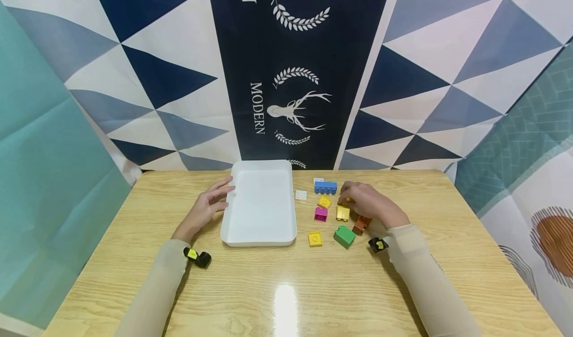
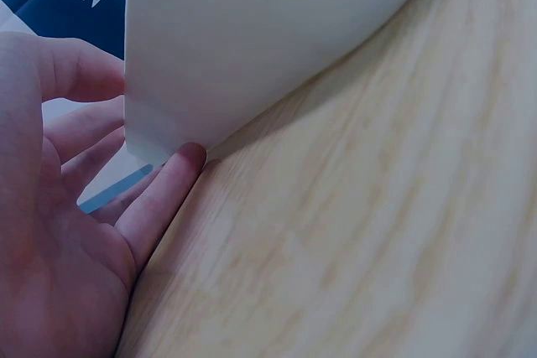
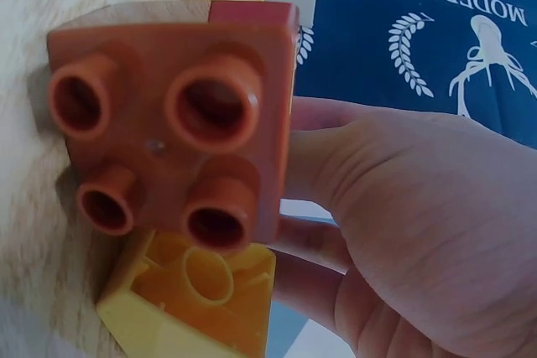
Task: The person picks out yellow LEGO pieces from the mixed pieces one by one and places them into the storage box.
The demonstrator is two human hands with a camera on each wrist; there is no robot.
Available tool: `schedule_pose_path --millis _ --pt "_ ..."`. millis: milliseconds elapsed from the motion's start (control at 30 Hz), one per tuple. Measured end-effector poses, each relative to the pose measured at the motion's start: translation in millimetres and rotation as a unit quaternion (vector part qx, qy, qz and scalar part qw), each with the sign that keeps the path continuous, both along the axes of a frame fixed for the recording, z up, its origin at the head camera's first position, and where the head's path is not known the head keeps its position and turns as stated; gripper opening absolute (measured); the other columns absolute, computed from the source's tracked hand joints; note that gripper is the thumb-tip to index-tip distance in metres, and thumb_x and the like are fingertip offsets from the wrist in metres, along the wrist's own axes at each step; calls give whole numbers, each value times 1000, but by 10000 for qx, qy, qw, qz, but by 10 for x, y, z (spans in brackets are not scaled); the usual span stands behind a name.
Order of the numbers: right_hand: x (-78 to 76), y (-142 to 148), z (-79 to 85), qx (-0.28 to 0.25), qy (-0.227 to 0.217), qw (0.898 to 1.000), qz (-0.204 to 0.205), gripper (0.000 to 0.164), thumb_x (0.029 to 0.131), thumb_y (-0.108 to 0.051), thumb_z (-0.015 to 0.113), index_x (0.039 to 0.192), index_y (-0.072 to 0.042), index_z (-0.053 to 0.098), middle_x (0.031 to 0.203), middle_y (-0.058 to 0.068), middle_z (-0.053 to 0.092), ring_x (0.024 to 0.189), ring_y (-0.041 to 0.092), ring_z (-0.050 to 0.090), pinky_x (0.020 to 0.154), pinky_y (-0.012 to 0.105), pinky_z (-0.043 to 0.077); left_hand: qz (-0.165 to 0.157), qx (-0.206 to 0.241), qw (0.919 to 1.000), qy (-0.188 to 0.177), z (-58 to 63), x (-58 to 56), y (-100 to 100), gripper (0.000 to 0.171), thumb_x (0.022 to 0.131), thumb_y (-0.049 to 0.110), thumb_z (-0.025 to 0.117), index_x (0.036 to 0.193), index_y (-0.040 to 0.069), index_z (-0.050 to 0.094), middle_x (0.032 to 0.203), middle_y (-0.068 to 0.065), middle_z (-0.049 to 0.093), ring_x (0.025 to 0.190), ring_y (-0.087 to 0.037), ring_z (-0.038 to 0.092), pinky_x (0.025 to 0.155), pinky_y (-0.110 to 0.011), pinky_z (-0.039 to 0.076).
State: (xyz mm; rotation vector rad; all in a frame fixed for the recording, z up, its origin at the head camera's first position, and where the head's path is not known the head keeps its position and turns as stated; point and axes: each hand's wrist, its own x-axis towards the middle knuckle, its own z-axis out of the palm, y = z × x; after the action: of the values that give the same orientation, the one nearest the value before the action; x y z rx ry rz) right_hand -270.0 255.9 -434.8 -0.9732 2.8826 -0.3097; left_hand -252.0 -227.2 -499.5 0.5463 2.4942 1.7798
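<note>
A white tray (image 1: 258,242) lies left of several toy bricks. My left hand (image 1: 208,209) rests against its left wall with fingers spread; the left wrist view shows thumb and fingertips touching the tray's side (image 2: 252,39). My right hand (image 1: 369,203) reaches down among the bricks, fingers curled, with a bit of yellow brick (image 1: 348,199) showing at its fingertips. A second yellow brick (image 1: 342,213) stands just beside them. A brown brick (image 3: 159,140) hides the fingertips in the right wrist view. Below it there, a hollow yellow brick (image 3: 201,291) lies close to the fingers.
A green brick (image 1: 344,236), a magenta brick (image 1: 321,214) and a blue brick (image 1: 325,187) lie around the right hand. Flat yellow plates (image 1: 315,239) and a small white plate (image 1: 301,195) are nearer the tray. A patterned cloth (image 1: 295,103) hangs behind the wooden table (image 1: 286,277).
</note>
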Motion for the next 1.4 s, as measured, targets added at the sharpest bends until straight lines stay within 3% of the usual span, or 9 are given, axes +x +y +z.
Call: schedule_pose_path --millis 467,667,767,1000,1400 --pt "47 26 60 -165 -91 9995 -236 19 101 1 79 109 -12 90 127 17 78 115 37 74 107 59 66 -24 -7 10000 14 -6 -7 9 49 108 -5 60 157 -11 58 184 -24 33 173 -50 29 125 -6 38" --pt "72 -5 103 -191 -5 9996 -202 17 100 1 81 109 -10 90 128 20 78 117 39 74 108 59 66 -19 24 10000 -29 -16 -1 0 49 108 -5 61 157 -10 59 185 -22 33 173 -47 29 119 0 37" --pt "74 -5 119 -288 170 9993 -150 16 98 2 82 109 -8 89 128 21 78 117 41 75 107 59 67 -41 69 10000 -28 -14 4 2 49 108 -6 61 157 -10 59 185 -23 33 173 -47 29 117 2 37" --pt "77 3 178 -611 1030 9928 42 22 94 11 81 111 -1 88 128 24 78 118 43 76 105 58 68 -66 94 9999 -11 -12 3 -5 49 108 -6 60 156 -12 58 185 -24 32 174 -48 26 118 2 37" --pt "82 -26 217 -900 1571 9835 -63 27 98 10 79 121 -1 86 136 23 75 128 44 71 111 59 65 -58 32 10000 -6 -16 0 -14 47 110 -3 61 156 -11 59 185 -23 32 174 -49 26 118 1 37"
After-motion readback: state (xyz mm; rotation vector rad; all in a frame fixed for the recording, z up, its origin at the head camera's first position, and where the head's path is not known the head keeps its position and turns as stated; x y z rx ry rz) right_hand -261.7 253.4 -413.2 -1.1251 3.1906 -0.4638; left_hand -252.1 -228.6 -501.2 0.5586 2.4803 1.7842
